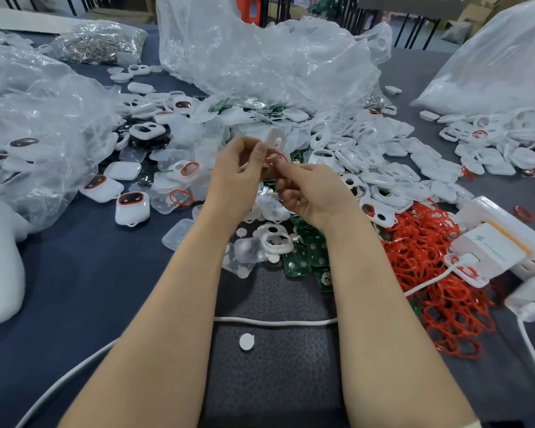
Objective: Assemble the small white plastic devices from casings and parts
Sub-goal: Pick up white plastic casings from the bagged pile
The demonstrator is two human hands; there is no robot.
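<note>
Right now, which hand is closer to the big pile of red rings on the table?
Right. The right hand, pinching a red ring, sits left of the red ring pile; the left hand, holding a white casing, is farther left.

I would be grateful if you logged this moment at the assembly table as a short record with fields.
left hand: holds a white casing raised above the parts
right hand: pinches a red ring at the casing's lower end
step: ring seemingly being fitted; seating not visible
pile of red rings: right of the right forearm
green circuit boards: between the forearms
assembled devices: left, on the dark table
clear plastic bag: behind the hands
</note>
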